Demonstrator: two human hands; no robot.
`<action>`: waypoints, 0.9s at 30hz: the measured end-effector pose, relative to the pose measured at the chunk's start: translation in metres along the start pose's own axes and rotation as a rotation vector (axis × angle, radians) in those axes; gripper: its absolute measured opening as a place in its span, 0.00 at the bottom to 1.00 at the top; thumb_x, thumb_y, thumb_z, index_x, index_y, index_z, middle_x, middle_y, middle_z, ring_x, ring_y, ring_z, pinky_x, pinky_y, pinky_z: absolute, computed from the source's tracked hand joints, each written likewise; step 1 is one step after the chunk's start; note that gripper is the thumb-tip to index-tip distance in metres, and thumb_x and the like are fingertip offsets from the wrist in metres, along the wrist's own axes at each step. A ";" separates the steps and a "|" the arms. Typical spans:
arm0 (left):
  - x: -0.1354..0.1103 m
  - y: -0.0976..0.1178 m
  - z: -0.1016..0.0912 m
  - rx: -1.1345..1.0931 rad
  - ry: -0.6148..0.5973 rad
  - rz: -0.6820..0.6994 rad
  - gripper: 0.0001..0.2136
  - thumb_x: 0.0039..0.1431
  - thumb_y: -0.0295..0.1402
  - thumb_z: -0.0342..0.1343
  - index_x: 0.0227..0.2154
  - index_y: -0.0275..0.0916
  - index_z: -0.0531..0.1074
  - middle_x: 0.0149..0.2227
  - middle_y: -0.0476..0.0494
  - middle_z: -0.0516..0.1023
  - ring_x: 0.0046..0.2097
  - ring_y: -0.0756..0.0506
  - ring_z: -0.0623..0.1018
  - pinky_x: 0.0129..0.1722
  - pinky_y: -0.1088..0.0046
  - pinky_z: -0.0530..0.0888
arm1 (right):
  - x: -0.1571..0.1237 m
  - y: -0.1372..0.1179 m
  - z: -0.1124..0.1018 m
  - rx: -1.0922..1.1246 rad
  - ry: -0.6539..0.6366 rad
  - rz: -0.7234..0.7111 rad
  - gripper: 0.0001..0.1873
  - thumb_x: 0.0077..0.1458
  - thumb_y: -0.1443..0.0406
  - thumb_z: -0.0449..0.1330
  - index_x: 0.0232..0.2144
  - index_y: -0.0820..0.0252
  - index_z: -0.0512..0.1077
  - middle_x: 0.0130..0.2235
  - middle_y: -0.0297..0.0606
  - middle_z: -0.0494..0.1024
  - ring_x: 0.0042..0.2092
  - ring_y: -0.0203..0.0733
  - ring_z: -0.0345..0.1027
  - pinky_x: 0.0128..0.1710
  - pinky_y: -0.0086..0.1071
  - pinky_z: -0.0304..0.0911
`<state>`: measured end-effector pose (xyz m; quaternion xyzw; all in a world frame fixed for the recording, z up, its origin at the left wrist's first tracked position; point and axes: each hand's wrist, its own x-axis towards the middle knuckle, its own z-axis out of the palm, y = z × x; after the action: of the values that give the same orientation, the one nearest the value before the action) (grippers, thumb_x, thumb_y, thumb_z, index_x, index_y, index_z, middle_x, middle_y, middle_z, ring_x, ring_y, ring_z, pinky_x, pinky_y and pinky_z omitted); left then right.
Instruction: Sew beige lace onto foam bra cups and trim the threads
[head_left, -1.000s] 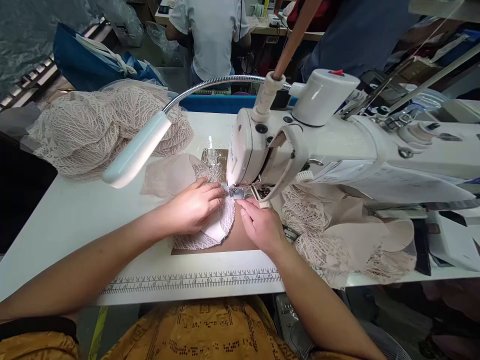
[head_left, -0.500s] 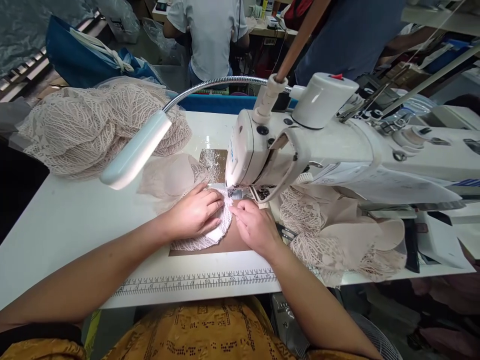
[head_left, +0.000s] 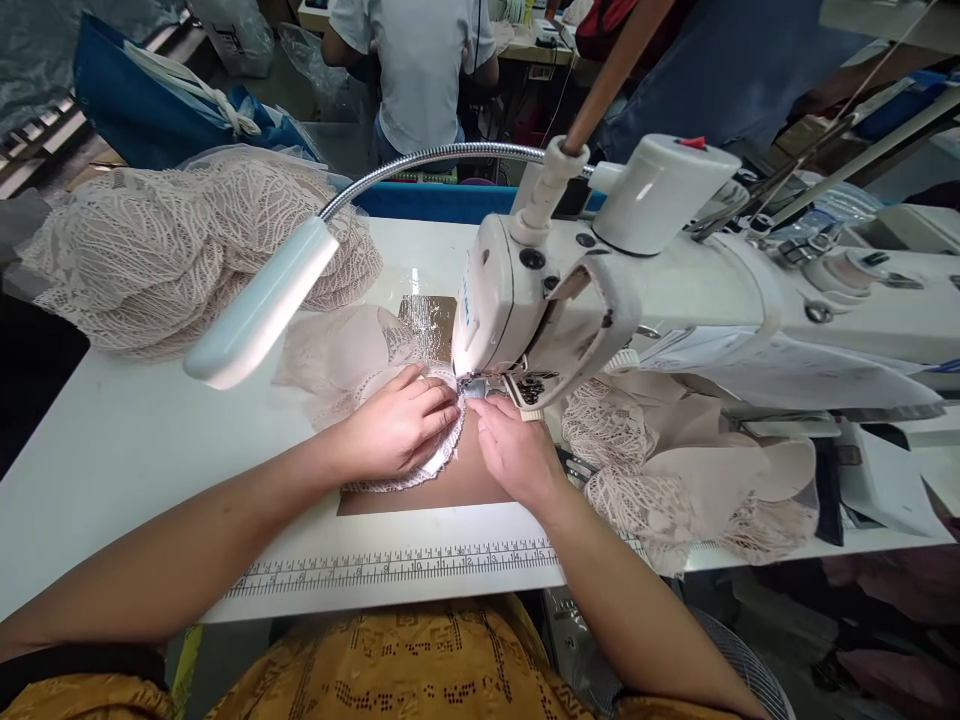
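A white sewing machine (head_left: 600, 290) stands on the white table (head_left: 135, 450). Under its needle lies a rounded lace cup piece (head_left: 431, 468) with a pale lining. My left hand (head_left: 394, 425) lies flat on this piece, fingers stretched toward the presser foot. My right hand (head_left: 514, 450) rests just right of the needle, its fingertips pinched on the piece's edge at the foot. More sewn lace (head_left: 337, 350) trails off behind my left hand.
A gooseneck lamp (head_left: 262, 300) hangs over the table's left half. A heap of lace (head_left: 165, 245) sits at the back left, and several lace cups (head_left: 675, 470) lie at the right under the machine arm. A ruler strip (head_left: 397, 565) runs along the front edge. People work behind.
The lace piece has fed further back under the foot, so less of it shows before my hands. Both hands stay close to the needle.
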<state>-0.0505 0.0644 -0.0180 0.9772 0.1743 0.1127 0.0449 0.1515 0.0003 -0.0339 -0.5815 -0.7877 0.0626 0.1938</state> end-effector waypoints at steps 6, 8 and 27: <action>0.000 0.000 0.002 -0.043 -0.001 0.026 0.16 0.67 0.33 0.46 0.52 0.34 0.70 0.51 0.32 0.74 0.51 0.37 0.72 0.54 0.51 0.64 | -0.002 -0.004 -0.002 0.021 -0.034 0.016 0.20 0.59 0.71 0.50 0.51 0.58 0.74 0.47 0.42 0.78 0.44 0.45 0.71 0.43 0.35 0.65; -0.001 -0.001 0.003 -0.058 0.008 0.028 0.15 0.67 0.33 0.46 0.51 0.33 0.71 0.51 0.33 0.74 0.52 0.37 0.72 0.54 0.51 0.65 | -0.002 -0.005 -0.003 0.002 -0.070 0.016 0.21 0.59 0.71 0.51 0.52 0.57 0.74 0.46 0.41 0.78 0.42 0.44 0.70 0.40 0.34 0.64; -0.003 -0.005 0.012 -0.035 0.052 -0.022 0.17 0.67 0.30 0.46 0.54 0.30 0.70 0.55 0.32 0.73 0.54 0.36 0.71 0.51 0.56 0.70 | 0.002 -0.009 0.002 -0.140 -0.136 0.052 0.22 0.63 0.69 0.49 0.55 0.57 0.72 0.41 0.43 0.77 0.40 0.44 0.68 0.35 0.33 0.60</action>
<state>-0.0522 0.0675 -0.0306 0.9710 0.1840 0.1407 0.0588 0.1423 -0.0002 -0.0323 -0.6082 -0.7861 0.0517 0.0969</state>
